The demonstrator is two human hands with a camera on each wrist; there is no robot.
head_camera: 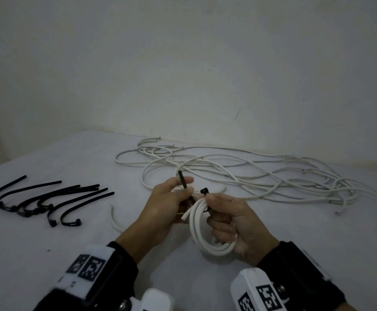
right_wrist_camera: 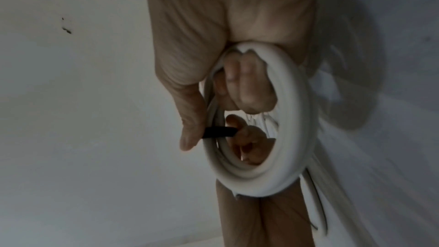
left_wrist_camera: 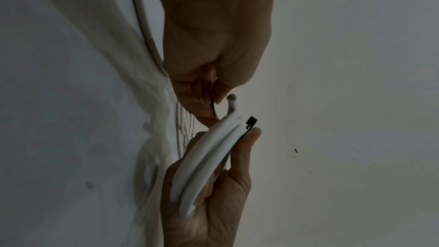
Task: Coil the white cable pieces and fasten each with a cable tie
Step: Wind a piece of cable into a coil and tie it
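Note:
A small coil of white cable [head_camera: 202, 230] hangs in my right hand [head_camera: 214, 212], whose fingers curl through the loop [right_wrist_camera: 292, 119]. A black cable tie [head_camera: 184, 182] passes around the coil's top. Its head [head_camera: 204, 190] sticks up beside my right thumb, which presses the strap [right_wrist_camera: 219, 132] to the coil. My left hand [head_camera: 186, 187] pinches the tie's tail between thumb and forefinger, just left of the coil. In the left wrist view the tie head [left_wrist_camera: 251, 121] stands free above the coil [left_wrist_camera: 209, 157] and the tail [left_wrist_camera: 212, 106] runs into my left hand's pinch.
Several loose black cable ties [head_camera: 37, 203] lie on the white table [head_camera: 48, 248] at the left. A tangle of white cable pieces [head_camera: 250, 176] spreads across the back and right. One short curved piece [head_camera: 115, 221] lies near my left forearm. A wall stands close behind.

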